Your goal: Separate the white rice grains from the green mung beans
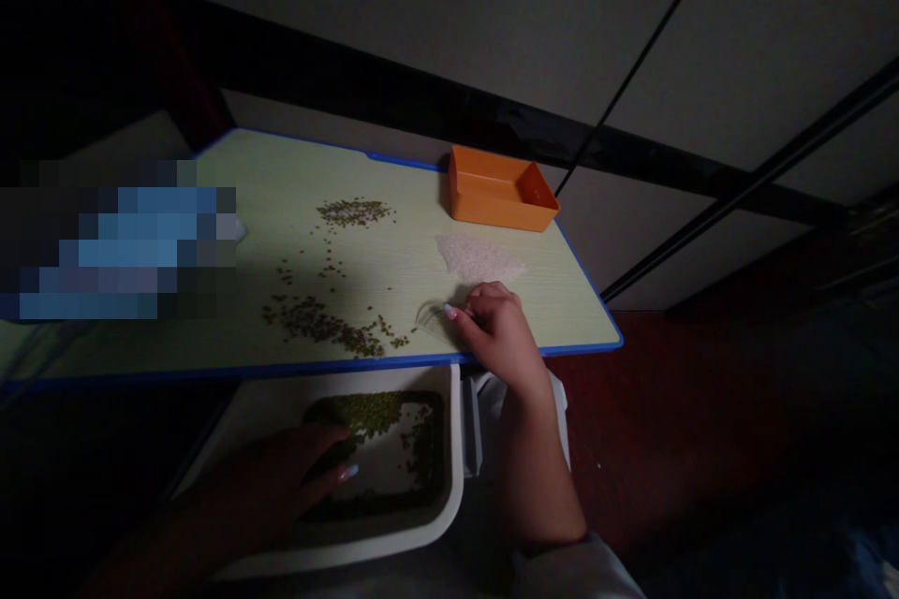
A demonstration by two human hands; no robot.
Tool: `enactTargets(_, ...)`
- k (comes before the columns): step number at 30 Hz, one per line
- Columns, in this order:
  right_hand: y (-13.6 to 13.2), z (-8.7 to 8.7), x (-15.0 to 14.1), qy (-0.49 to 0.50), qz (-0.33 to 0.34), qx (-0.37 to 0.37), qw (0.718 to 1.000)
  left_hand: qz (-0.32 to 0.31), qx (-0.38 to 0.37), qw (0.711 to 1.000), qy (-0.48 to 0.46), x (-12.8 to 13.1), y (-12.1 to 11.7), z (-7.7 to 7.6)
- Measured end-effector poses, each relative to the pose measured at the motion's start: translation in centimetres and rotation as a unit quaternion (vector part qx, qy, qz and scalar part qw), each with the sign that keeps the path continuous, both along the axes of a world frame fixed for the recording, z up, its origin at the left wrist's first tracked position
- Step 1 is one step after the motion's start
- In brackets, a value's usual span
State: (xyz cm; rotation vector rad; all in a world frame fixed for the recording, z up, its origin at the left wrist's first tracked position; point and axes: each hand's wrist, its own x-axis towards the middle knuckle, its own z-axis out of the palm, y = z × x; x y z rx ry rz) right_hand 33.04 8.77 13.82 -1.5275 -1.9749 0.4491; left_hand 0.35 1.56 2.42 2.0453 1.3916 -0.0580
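Currently, you are positioning your right hand above the near edge of the table, right of centre; its fingers are curling narrowly at a clear item, grip indeterminable. You are holding your left hand, thumb and fingers parted, at the green beans inside the white bin, lower centre. Scattered beans are lying left of the clear item; white grains are lying between your right hand and the orange box, upper right of centre.

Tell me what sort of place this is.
Probably a room in a home: a pale green tabletop with blue edging stands by light wall panels with dark trim, above a dark red floor.
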Motion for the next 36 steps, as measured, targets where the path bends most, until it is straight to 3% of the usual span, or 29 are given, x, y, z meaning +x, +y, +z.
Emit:
enactTargets(13, 0.0, 0.0, -1.3, -0.003, -0.030, 0.020, 0.999, -0.014, -0.003, 1.000, 0.007, 0.4, 0.0, 0.9)
enactTargets(23, -0.5, 0.4, 0.3, 0.042, 0.027, -0.014, 0.999, -0.007, 0.007, 1.000, -0.005, 0.2, 0.0, 0.5)
enactTargets(29, -0.2, 0.0, 0.3, 0.023, 0.013, -0.001, 1.000, -0.006, -0.001, 1.000, 0.003, 0.4, 0.0, 1.1)
enactTargets(33, 0.0, -0.3, -0.3, -0.001, 0.005, 0.007, 1.000, 0.007, 0.008, 1.000, 0.003, 0.3, -0.1, 0.6)
enactTargets(36, 0.5, -0.6, -0.7, -0.029, -0.042, 0.031, 0.998, 0.006, 0.005, 1.000, 0.002, 0.2, 0.0, 0.2)
